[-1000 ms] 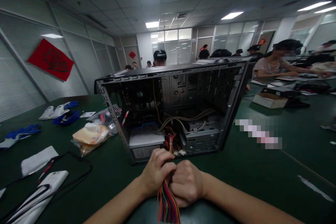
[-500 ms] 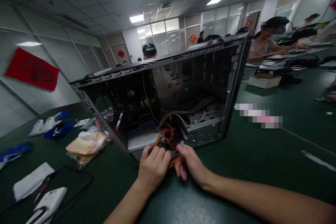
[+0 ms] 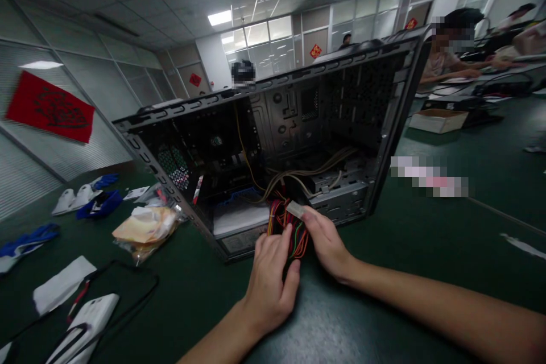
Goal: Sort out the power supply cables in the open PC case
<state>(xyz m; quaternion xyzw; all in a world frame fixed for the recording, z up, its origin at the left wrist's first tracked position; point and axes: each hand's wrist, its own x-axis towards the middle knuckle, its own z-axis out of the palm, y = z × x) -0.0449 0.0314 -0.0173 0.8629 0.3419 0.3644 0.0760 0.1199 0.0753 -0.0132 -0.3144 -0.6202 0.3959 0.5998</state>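
Observation:
An open black computer case (image 3: pixel 273 125) stands on the green table (image 3: pixel 405 250), its bare inside facing me. A bundle of coloured wires (image 3: pixel 290 227) hangs at its lower front opening. My left hand (image 3: pixel 271 284) is closed around the bundle from below. My right hand (image 3: pixel 326 242) pinches a white connector (image 3: pixel 295 209) at the end of the wires, just inside the case. Beige flat cables (image 3: pixel 315 173) run across the drive bays behind.
A plastic bag with yellowish contents (image 3: pixel 145 226) lies left of the case. Blue and white gloves (image 3: pixel 85 199) and a white device with a black cable (image 3: pixel 81 327) lie further left. A cardboard box (image 3: pixel 437 120) and seated people are at the back right.
Both hands have moved forward from near me to the case opening, feeding the wire bundle inside. The right hand now holds the white connector up. The view has shifted closer to the case.

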